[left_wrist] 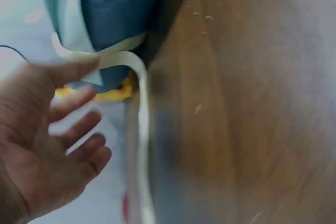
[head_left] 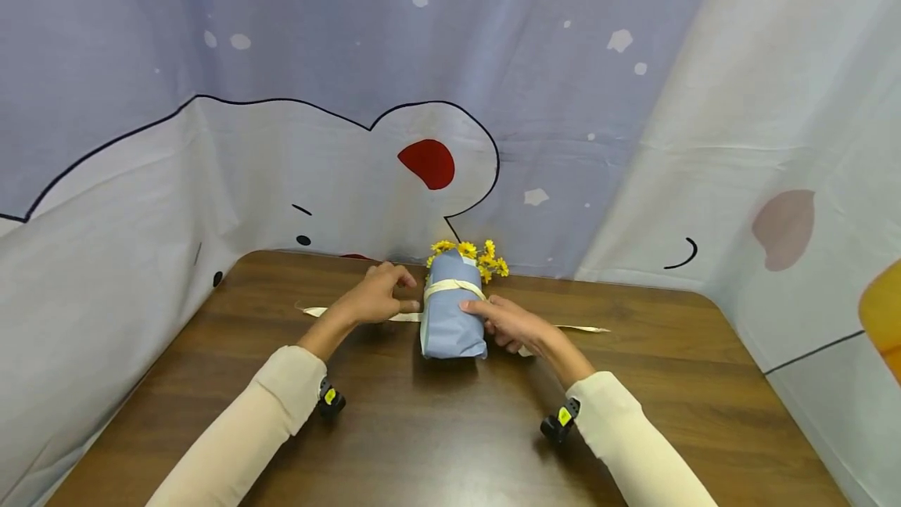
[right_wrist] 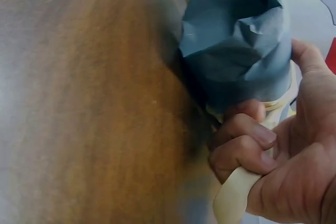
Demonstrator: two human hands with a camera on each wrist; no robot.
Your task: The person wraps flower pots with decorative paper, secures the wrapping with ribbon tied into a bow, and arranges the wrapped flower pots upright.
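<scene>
A bouquet (head_left: 454,327) of yellow flowers (head_left: 489,263) in blue-grey wrapping paper lies on the table, flowers toward the back. A cream ribbon (head_left: 454,285) circles its middle, with loose ends on both sides. My right hand (head_left: 517,323) holds the bouquet's right side, thumb on top of the paper; in the right wrist view its lower fingers curl round the ribbon (right_wrist: 233,195). Just left of the bouquet is my left hand (head_left: 376,296), fingers loosely bent and apart, holding nothing. The left wrist view shows its thumb close by the ribbon (left_wrist: 143,124); whether they touch I cannot tell.
The brown wooden table (head_left: 450,452) meets a printed cloth curtain (head_left: 563,139) behind and at the sides. One ribbon end (head_left: 313,311) lies left of the left hand, another (head_left: 584,328) right of the right hand. Small black cameras (head_left: 559,422) sit at both wrists.
</scene>
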